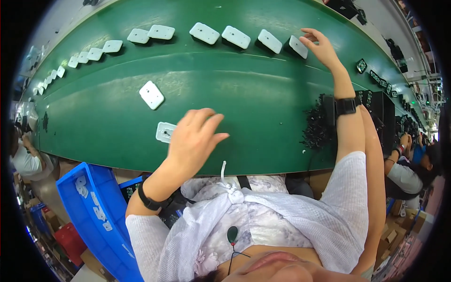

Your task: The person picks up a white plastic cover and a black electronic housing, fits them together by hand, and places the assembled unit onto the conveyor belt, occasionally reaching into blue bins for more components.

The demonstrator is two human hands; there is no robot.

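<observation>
Reaching out over the green belt with both hands here, so let me lay it out. My left hand hovers low near the front edge, fingers loosely spread and curled, not gripping anything; it partly covers a white rounded-rectangle housing lying flat, open side up, with a small dark spot inside. My right hand is stretched way out to the far side, fingers open, fingertips touching the last white housing in the far row, which sits tilted on a dark base. Another white housing lies by itself mid-belt, smooth face up with two tiny holes. Black bands on both wrists. Right of my arm there's a pile of small black parts, and down left a blue bin holding a few white pieces.
</observation>
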